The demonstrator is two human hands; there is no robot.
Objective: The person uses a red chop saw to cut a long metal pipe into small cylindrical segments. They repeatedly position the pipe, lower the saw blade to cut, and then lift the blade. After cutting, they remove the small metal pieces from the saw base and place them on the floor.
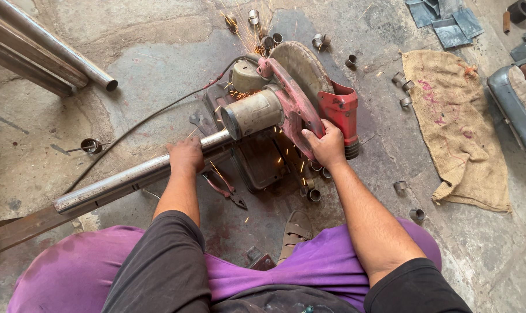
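My left hand (186, 155) presses down on a long steel pipe (118, 182) that runs from the lower left into a red chop saw (286, 104) on the concrete floor. My right hand (326, 145) grips the saw's red handle, with the saw head lowered onto the pipe. Orange sparks (245, 29) spray away from the disc toward the top. The cut point itself is hidden behind the motor housing (252, 113).
Several short cut pipe rings (403, 81) lie scattered around the saw. A burlap sack (457, 122) lies to the right, long steel tubes (48, 52) at top left. A black cable (141, 124) trails left. Pliers (228, 194) and my sandalled foot (295, 232) sit near the saw base.
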